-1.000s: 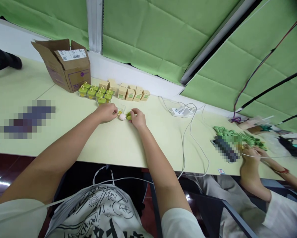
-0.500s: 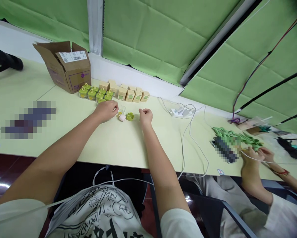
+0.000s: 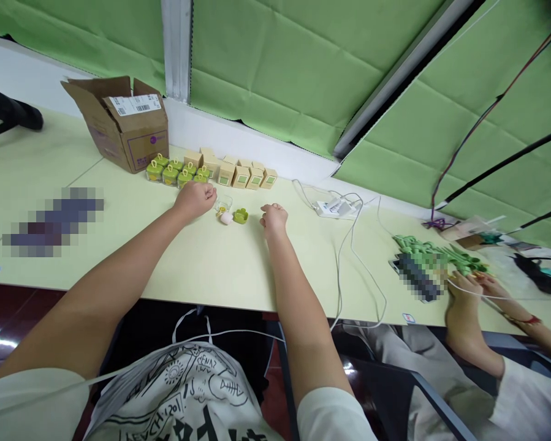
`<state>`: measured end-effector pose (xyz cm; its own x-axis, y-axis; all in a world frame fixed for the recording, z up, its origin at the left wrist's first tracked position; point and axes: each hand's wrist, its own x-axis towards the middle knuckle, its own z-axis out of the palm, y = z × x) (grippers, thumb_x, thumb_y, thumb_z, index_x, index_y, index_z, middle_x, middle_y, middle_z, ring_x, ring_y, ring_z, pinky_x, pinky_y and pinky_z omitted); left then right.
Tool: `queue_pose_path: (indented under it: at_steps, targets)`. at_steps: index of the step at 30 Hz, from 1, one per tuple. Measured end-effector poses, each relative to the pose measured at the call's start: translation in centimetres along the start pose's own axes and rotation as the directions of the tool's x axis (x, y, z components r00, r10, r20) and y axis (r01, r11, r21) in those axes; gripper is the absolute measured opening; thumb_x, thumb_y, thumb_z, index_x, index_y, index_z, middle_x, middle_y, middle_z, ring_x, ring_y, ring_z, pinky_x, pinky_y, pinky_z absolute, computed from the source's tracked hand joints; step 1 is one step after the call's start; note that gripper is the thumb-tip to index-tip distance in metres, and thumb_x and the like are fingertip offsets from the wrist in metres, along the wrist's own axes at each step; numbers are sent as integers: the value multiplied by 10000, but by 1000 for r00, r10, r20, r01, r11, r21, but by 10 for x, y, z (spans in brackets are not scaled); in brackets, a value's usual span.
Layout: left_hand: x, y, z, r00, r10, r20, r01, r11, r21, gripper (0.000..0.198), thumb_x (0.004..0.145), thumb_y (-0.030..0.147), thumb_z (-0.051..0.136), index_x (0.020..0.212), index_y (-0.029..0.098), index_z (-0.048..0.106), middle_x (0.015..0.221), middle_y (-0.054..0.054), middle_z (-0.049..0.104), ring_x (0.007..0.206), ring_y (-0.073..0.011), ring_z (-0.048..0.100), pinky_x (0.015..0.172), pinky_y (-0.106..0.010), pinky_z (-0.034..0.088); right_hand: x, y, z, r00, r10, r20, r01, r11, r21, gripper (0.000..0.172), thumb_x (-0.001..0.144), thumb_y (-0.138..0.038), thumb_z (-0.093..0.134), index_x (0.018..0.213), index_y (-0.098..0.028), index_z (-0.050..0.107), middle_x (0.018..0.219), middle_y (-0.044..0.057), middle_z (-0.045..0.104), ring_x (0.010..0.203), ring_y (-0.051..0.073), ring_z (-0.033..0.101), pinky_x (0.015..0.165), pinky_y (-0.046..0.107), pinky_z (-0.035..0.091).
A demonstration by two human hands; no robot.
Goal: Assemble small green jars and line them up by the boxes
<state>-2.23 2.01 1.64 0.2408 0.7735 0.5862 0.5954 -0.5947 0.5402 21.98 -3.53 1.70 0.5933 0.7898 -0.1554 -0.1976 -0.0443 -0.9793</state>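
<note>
L hand [image 3: 196, 199] rests on the table [image 3: 220, 263], fingers curled together in a loose fist, just near of the green-lidded jars [image 3: 176, 172]; can't tell if anything's in it. R hand [image 3: 273, 217] also curled shut, knuckles up, nothing visible in it. Btwn the hands: clear jar [image 3: 223, 203], pink piece [image 3: 226, 218] & green lid [image 3: 241, 215], lid just left of R hand, not touching. Far side: row of small boxes [image 3: 243, 174], carton [image 3: 123, 122] at far left. Co-worker's hands [image 3: 468, 285] at right w/ green parts [image 3: 436, 252]
</note>
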Motion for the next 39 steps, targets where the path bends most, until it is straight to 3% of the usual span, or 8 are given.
queue_pose_path:
  at_steps: [6,12,24,28,33,39]
  targets:
    - [-3,3,-4,1000,22,8,-22,1000,-12,453,898,302,540,582,226,224,496,22,250,504,-160,251,579,-356,228,-5,1,2,1000,-21,18,21,999,-35,476,729,-87,614,699,-272,176,577,-121,154,490,76,114,393,203,164]
    - [-6,7,-6,998,36,45,-37,999,30,442,899,287,542,576,230,245,496,24,254,520,-158,246,587,-355,198,-3,6,4,998,-36,46,37,999,-38,431,745,-93,599,686,-265,208,563,-120,150,483,75,122,403,210,162]
    - [-7,8,-2,982,87,167,-104,990,96,385,856,235,536,595,230,253,542,3,306,572,-173,274,604,-370,191,-4,10,7,993,-105,60,115,971,-211,405,747,-180,614,693,-270,223,565,-112,177,491,83,175,448,231,220]
    - [-7,9,-2,977,87,197,-109,989,105,372,836,238,547,603,231,257,551,-6,341,582,-179,293,600,-368,187,3,17,5,976,-198,93,218,915,-338,374,758,-217,607,676,-267,245,572,-103,230,517,93,232,501,244,274]
    - [-10,14,-3,956,54,287,-85,992,97,293,834,275,591,648,230,368,598,-12,479,615,-189,416,593,-349,229,8,27,6,921,-291,258,388,745,-542,253,770,-263,641,670,-250,408,618,-80,440,593,116,397,613,264,346]
    - [-11,15,-4,944,15,329,-62,989,132,132,861,315,641,777,230,585,694,-26,627,689,-213,547,612,-333,277,7,33,8,904,-285,318,425,686,-591,183,815,-354,654,764,-248,513,695,-62,544,672,145,520,673,279,390]
